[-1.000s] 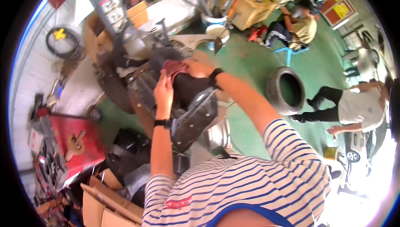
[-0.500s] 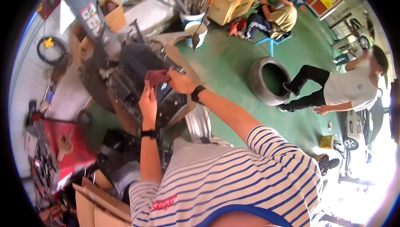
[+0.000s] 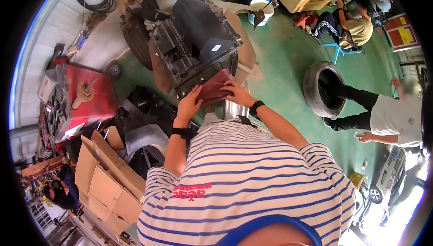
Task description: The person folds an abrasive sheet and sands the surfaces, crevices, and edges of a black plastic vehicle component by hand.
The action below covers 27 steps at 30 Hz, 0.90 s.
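Observation:
A dark red sheet of sandpaper [image 3: 214, 88] is stretched between my two hands, close in front of my body. My left hand [image 3: 189, 105] pinches its left end, and my right hand [image 3: 240, 94] grips the right end, fingers lying over the top edge. Just beyond the sheet lies a large black plastic car part [image 3: 200, 27] with a smooth curved panel and a small white label. The sheet overlaps the near edge of this part in view; whether they touch I cannot tell.
A tire [image 3: 312, 88] stands on the green floor, with a person [image 3: 392, 119] beside it. Another person [image 3: 356, 31] sits on a blue stool. Cardboard boxes [image 3: 108, 187] and a red cabinet [image 3: 92, 90] are at left. White buckets [image 3: 261, 9] stand behind.
My view has turned, so the surroundings sit farther right or higher. The sandpaper is now nearer my body and shows as a wider sheet, both hands still holding it.

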Motion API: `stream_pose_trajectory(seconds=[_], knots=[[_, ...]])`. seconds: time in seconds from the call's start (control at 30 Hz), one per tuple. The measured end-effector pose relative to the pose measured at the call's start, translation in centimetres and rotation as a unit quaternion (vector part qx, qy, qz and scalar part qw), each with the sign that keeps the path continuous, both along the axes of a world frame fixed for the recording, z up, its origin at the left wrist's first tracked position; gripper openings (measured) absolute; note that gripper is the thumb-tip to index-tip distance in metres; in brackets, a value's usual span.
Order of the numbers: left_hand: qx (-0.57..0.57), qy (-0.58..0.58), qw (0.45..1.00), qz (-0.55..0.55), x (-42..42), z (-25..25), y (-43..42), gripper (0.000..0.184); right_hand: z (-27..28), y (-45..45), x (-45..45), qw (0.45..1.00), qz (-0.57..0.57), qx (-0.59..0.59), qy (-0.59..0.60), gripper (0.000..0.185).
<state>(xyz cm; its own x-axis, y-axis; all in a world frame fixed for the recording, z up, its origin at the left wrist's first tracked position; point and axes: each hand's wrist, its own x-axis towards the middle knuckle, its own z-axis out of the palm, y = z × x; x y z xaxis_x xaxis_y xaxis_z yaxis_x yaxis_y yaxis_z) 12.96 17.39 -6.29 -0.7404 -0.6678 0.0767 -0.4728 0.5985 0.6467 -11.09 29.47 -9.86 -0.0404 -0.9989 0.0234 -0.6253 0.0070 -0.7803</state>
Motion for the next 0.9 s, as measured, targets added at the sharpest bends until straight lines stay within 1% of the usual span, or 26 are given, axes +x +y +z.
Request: stream_pose_trajectory(seconds=[0.03,0.07,0.1,0.13,0.17,0.2,0.23,0.27,0.33,0.4,0.43,0.5,0.53,0.6,0.63,0.7,0.73,0.77,0.83,0.9], knots=[[-0.002,0.000,1.000,0.002,-0.6,-0.1,-0.2,0.051,-0.3,0.1,-0.2,1.000,-0.005,-0.001,0.002,0.039],[-0.011,-0.082,0.997,0.002,-1.1,-0.2,-0.3,0.053,-1.1,0.1,-0.4,0.999,0.016,-0.024,0.028,0.050],[-0.018,-0.166,0.986,0.000,-1.5,-0.4,-0.3,0.055,-0.6,-0.1,0.0,0.999,0.016,-0.022,0.024,0.050],[-0.014,-0.170,0.985,-0.002,-2.0,-0.7,-0.1,0.055,0.7,-0.1,0.4,0.999,-0.004,0.015,0.040,0.056],[-0.016,-0.196,0.980,0.004,-2.6,-0.9,0.1,0.051,1.5,-0.1,0.8,0.997,-0.023,0.052,0.056,0.063],[-0.022,-0.220,0.975,0.011,-3.4,-1.1,-0.2,0.047,1.3,-0.4,0.9,0.995,-0.019,0.042,0.093,0.070],[-0.030,-0.241,0.970,0.019,-4.2,-1.1,-0.6,0.043,1.3,-0.7,0.8,0.995,-0.018,0.040,0.094,0.070],[-0.056,-0.232,0.971,0.021,-4.5,-1.7,-0.7,0.035,1.3,-0.8,0.7,0.994,-0.020,0.046,0.101,0.070],[-0.070,-0.232,0.970,0.009,-4.8,-2.3,-0.9,0.033,1.3,-1.5,1.1,0.993,-0.021,0.049,0.109,0.069],[-0.078,-0.232,0.969,-0.018,-4.8,-2.6,-1.4,0.030,1.0,-2.0,1.7,0.987,-0.087,0.025,0.130,0.059],[-0.074,-0.233,0.970,-0.018,-4.5,-2.6,-1.4,0.030,-0.2,-2.1,1.6,0.987,-0.086,0.029,0.129,0.059],[-0.094,-0.209,0.972,-0.057,-4.0,-2.6,-1.9,0.034,-1.6,-3.7,1.0,0.982,-0.051,0.083,0.162,0.047],[-0.097,-0.206,0.972,-0.056,-3.9,-2.5,-2.2,0.034,-1.6,-4.4,0.7,0.982,-0.052,0.081,0.165,0.047],[-0.109,-0.217,0.966,-0.093,-3.7,-2.4,-2.5,0.039,-1.1,-5.5,-0.2,0.963,0.039,0.126,0.237,0.036],[-0.113,-0.214,0.965,-0.097,-3.5,-2.6,-2.7,0.039,-0.5,-5.8,-0.7,0.962,0.033,0.124,0.239,0.036],[-0.118,-0.149,0.976,-0.108,-3.2,-2.7,-3.2,0.040,0.6,-5.3,-1.8,0.966,0.105,0.103,0.212,0.036],[-0.118,-0.114,0.980,-0.111,-2.9,-2.5,-3.5,0.036,0.7,-4.7,-1.9,0.979,0.092,0.049,0.176,0.041],[-0.118,-0.114,0.980,-0.116,-2.3,-2.3,-3.9,0.036,0.8,-3.9,-1.4,0.979,0.087,0.051,0.176,0.041],[0.000,-0.012,0.993,-0.121,-1.9,-0.4,-5.5,0.031,1.6,-3.2,-0.7,0.986,0.073,-0.008,0.150,0.045],[0.002,0.015,0.993,-0.115,-1.8,2.5,-5.6,0.029,3.0,-2.5,-0.6,0.987,0.066,0.003,0.147,0.045]])
